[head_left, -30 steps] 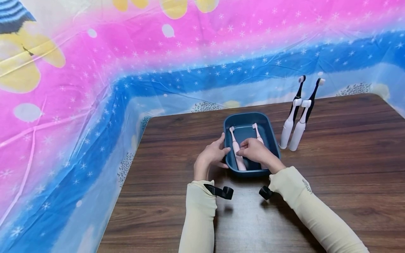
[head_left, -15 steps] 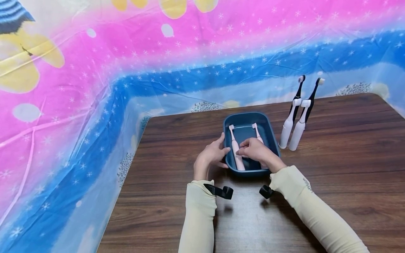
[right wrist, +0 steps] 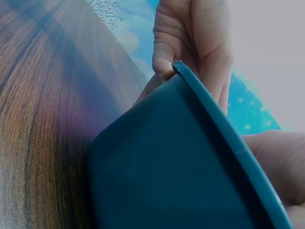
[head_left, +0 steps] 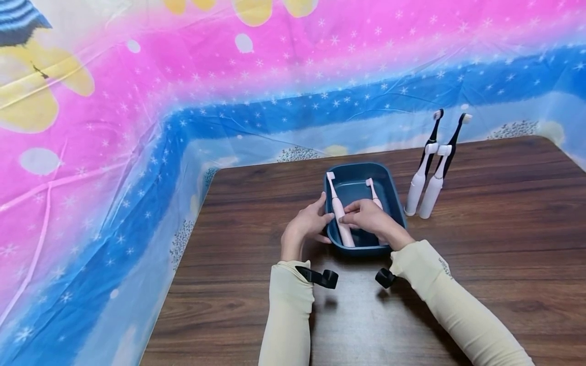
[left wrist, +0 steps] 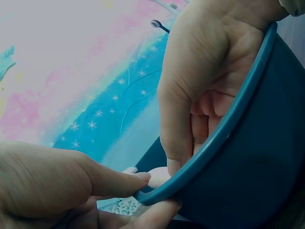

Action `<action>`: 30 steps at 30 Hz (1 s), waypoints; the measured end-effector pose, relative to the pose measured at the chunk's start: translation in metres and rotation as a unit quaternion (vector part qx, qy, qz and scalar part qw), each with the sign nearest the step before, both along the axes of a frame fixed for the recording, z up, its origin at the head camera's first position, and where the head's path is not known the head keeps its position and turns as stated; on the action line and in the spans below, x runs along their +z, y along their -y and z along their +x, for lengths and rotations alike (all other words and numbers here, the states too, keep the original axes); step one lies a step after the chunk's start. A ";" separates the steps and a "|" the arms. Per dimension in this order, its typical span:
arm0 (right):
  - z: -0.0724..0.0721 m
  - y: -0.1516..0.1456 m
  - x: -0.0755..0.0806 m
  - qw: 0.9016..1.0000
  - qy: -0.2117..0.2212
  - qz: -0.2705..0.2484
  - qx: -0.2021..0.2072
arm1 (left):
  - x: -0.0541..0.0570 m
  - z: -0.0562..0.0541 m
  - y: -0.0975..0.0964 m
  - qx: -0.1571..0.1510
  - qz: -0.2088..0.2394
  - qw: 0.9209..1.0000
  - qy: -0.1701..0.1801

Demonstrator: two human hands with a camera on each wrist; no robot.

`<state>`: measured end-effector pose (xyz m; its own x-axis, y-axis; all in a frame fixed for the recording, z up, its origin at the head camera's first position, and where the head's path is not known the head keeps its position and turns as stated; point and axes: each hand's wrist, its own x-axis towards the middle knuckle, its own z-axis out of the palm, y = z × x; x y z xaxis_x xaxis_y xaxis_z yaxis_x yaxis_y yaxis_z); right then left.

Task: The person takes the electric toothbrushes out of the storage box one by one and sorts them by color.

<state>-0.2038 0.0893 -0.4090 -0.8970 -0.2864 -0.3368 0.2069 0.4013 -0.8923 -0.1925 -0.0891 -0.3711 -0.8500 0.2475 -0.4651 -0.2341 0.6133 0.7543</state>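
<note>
A dark blue plastic bin (head_left: 355,191) stands on the wooden table, and two pink electric toothbrushes are in it. My left hand (head_left: 308,223) holds the bin's left side; in the left wrist view its thumb (left wrist: 119,182) and a finger pinch the rim from both sides. Reaching inside, my right hand (head_left: 372,217) pinches the handle of the left toothbrush (head_left: 346,236). The head of that brush leans up by the bin's far left corner. Along the right side lies the other toothbrush (head_left: 373,190), its handle partly hidden under my right hand.
Right of the bin, two white electric toothbrushes (head_left: 415,190) stand upright, with two black ones (head_left: 453,136) behind them. A patterned cloth (head_left: 256,117) hangs behind the table (head_left: 247,213). Black wrist camera mounts (head_left: 324,278) stick out from both sleeves.
The left toothbrush has shifted left, and its head has risen toward the bin's far left corner. My right hand has moved slightly left with it; my left hand stays on the bin.
</note>
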 end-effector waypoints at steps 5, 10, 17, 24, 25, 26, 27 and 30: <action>0.001 0.002 0.000 1.000 -0.020 0.020 0.005 | 0.000 0.000 0.001 -0.001 0.002 1.000 0.001; 0.003 0.003 -0.001 0.998 -0.039 0.049 0.008 | 0.001 0.000 0.000 -0.004 0.001 1.000 -0.001; 0.005 0.004 0.002 0.998 -0.041 0.045 -0.001 | 0.000 0.000 0.000 -0.001 -0.001 1.000 0.000; 0.005 0.002 0.003 0.998 -0.061 0.031 -0.007 | 0.002 0.000 0.000 0.000 -0.009 1.000 0.000; 0.005 0.002 0.003 0.997 -0.064 0.029 -0.008 | 0.002 0.000 0.000 0.000 -0.008 1.000 -0.001; 0.005 0.001 0.003 0.997 -0.067 0.028 -0.009 | 0.002 0.000 0.000 0.001 -0.007 1.000 -0.001; 0.004 0.001 0.003 0.997 -0.069 0.026 -0.010 | 0.002 0.000 0.000 0.001 -0.006 1.000 -0.001; 0.004 0.001 0.004 0.997 -0.071 0.016 -0.015 | 0.001 0.001 0.000 0.000 -0.004 1.000 -0.002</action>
<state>-0.1997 0.0882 -0.4055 -0.9442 -0.2507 -0.2135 0.0906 0.4253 -0.9005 -0.1918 -0.0889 -0.3699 -0.8516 0.2432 -0.4644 -0.2324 0.6189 0.7503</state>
